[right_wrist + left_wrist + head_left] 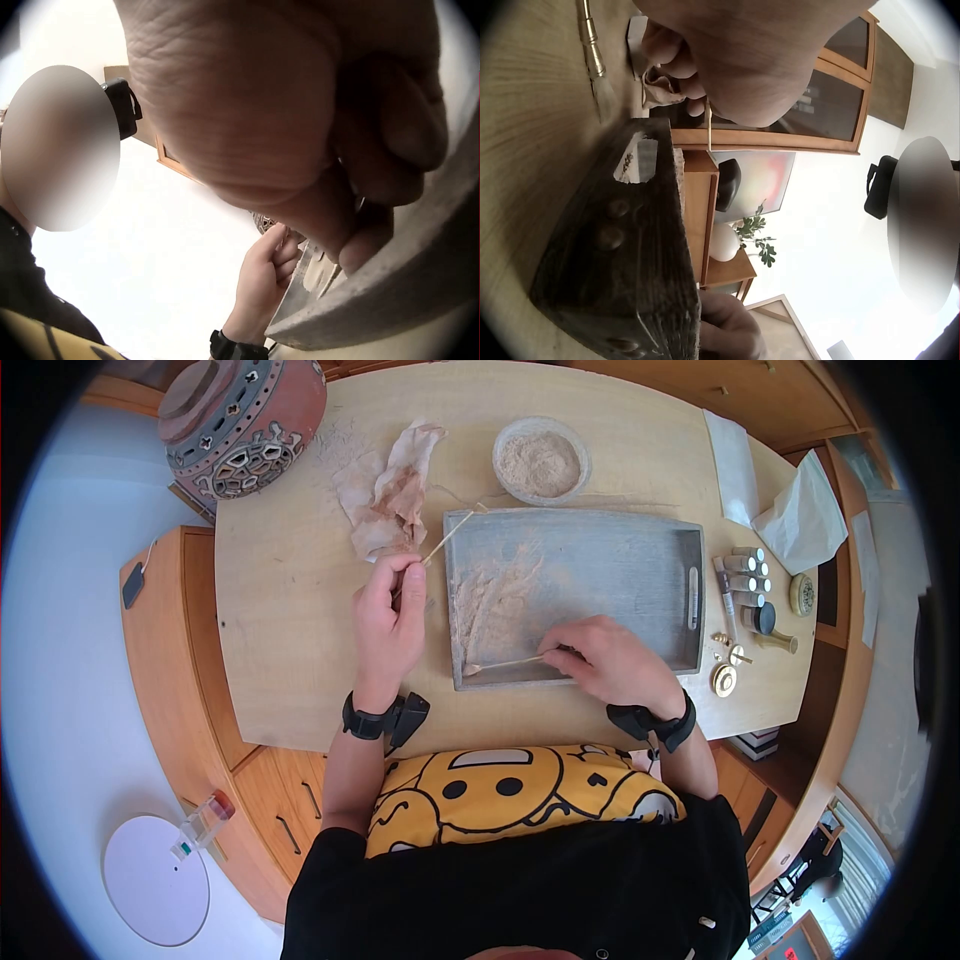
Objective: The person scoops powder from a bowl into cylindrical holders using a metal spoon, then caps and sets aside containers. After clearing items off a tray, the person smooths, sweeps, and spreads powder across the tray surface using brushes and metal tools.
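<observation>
In the head view my left hand [392,622] pinches a thin wooden stick [447,538] by its lower end; the far end rises over the tray's upper left corner. Just beyond that hand lies a crumpled, brown-stained cloth [398,495]. My right hand [612,658], over the front side of the grey wooden tray [630,540], pinches another thin stick [510,661]. A pale, wider tip on that stick sits at the tray's lower left corner. Brownish powder [490,595] is spread along the tray's left part. In the right wrist view the fingers hide most of the grip.
Behind the tray stands a bowl [541,460] of brownish powder. A carved pot [240,430] occupies the back left. Several small capped bottles [745,582] and brass pieces [724,680] lie at the right. A brush [592,60] rests on the table beside the tray.
</observation>
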A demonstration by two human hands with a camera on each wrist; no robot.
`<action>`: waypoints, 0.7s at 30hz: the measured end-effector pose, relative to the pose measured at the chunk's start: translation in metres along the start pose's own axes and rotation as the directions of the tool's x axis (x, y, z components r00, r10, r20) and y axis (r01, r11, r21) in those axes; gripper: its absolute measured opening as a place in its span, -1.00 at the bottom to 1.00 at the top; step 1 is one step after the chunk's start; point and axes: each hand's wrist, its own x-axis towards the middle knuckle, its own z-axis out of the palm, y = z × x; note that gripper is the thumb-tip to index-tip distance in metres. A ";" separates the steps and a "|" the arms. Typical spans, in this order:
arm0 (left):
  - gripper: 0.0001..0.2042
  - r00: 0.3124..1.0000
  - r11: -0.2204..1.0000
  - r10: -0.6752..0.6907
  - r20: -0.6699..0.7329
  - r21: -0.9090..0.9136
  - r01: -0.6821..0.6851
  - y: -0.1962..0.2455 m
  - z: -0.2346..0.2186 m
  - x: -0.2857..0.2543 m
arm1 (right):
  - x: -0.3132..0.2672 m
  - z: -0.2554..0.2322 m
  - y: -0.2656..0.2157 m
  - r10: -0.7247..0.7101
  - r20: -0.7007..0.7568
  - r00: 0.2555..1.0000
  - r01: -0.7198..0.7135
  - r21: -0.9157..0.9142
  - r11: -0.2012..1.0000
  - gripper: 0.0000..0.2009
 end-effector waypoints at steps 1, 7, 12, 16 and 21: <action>-0.86 1.000 1.000 0.004 0.000 -0.002 -0.004 -0.001 0.000 0.000 | -0.001 -0.003 0.000 0.024 -0.003 1.000 -0.024 0.025 0.999 -0.89; -0.85 1.000 1.000 0.007 -0.016 -0.009 -0.007 0.002 0.000 0.000 | -0.005 -0.042 -0.004 0.082 -0.088 0.993 -0.073 0.103 0.992 -0.89; -0.85 1.000 1.000 -0.003 -0.013 -0.010 0.003 -0.001 0.000 0.000 | 0.003 -0.081 0.003 0.157 -0.334 0.930 -0.123 0.121 0.985 -0.85; -0.84 1.000 1.000 -0.006 -0.013 -0.008 0.006 0.000 0.000 0.000 | 0.020 -0.089 -0.001 0.218 -0.548 0.808 -0.238 0.036 0.971 -0.86; -0.84 1.000 1.000 -0.015 -0.007 -0.012 0.015 0.000 -0.001 0.000 | 0.032 -0.070 0.005 -0.023 -0.682 0.731 -0.239 -0.288 0.927 -0.90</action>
